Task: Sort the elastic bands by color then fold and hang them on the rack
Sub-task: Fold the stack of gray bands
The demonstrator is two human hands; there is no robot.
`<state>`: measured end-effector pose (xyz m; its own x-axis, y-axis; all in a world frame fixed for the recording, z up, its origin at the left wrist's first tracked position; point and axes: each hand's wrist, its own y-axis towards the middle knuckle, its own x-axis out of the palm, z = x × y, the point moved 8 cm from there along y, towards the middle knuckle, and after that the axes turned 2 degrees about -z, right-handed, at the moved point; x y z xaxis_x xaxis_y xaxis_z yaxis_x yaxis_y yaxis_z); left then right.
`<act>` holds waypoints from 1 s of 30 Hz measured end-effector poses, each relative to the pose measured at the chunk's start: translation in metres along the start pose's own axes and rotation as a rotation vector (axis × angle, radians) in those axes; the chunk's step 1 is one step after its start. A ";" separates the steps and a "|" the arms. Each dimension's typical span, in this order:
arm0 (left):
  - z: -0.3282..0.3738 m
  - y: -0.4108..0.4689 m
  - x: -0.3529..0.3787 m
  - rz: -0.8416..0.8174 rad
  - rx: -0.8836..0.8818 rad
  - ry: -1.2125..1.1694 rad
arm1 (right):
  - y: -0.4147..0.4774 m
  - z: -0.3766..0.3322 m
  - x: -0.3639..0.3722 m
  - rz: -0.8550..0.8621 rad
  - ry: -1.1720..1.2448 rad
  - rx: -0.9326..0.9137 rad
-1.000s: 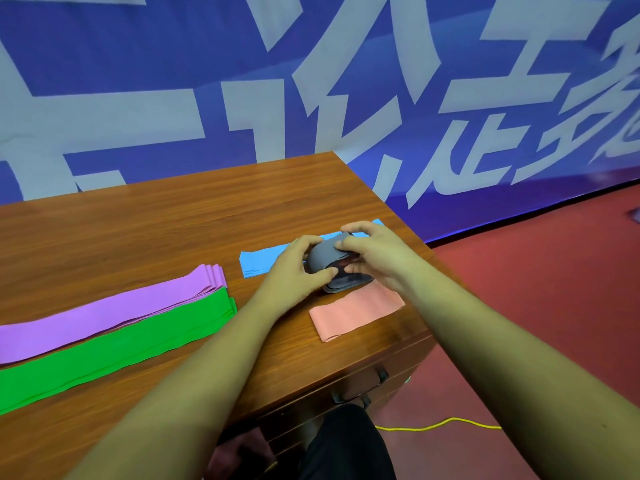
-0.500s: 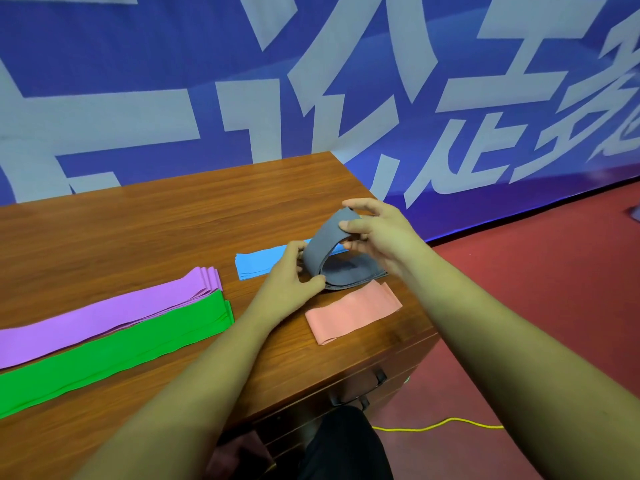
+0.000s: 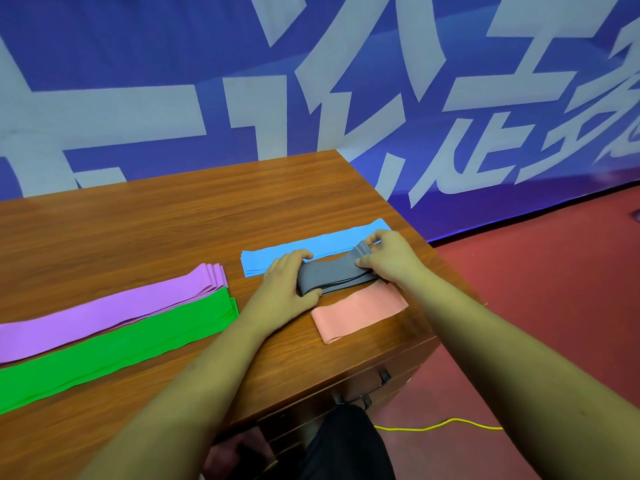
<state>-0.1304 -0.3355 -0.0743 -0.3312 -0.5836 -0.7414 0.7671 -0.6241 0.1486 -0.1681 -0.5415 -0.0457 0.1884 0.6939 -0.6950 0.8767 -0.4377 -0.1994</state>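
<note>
A folded grey elastic band (image 3: pixel 332 277) lies on the wooden table (image 3: pixel 156 230) near its right end. My left hand (image 3: pixel 285 285) grips the band's left fold, thumb under and fingers over it. My right hand (image 3: pixel 388 258) pinches its layered right end. Behind it lies a folded blue band (image 3: pixel 311 247), and in front a folded pink band (image 3: pixel 360 311). At the left, a stack of purple bands (image 3: pixel 114 315) lies beside a stack of green bands (image 3: pixel 114 349). No rack is in view.
The table's right edge and front corner are close to my right wrist. A drawer handle (image 3: pixel 363 393) shows under the front edge. A blue and white banner (image 3: pixel 311 81) hangs behind the table. A yellow cord (image 3: pixel 440 426) lies on the red floor.
The grey band's lifted flap has come down flat. My right hand moved right and down to the band's right end, and my left hand stays on the left fold.
</note>
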 end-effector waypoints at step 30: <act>-0.078 0.002 -0.097 0.202 -0.602 0.400 | -0.009 -0.081 0.068 -0.154 -0.410 -0.562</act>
<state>-0.0534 -0.2392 -0.0531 -0.0149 -0.3519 -0.9359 0.9978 -0.0652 0.0086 -0.1272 -0.4439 -0.0352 -0.0406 0.4049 -0.9134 0.9963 0.0858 -0.0063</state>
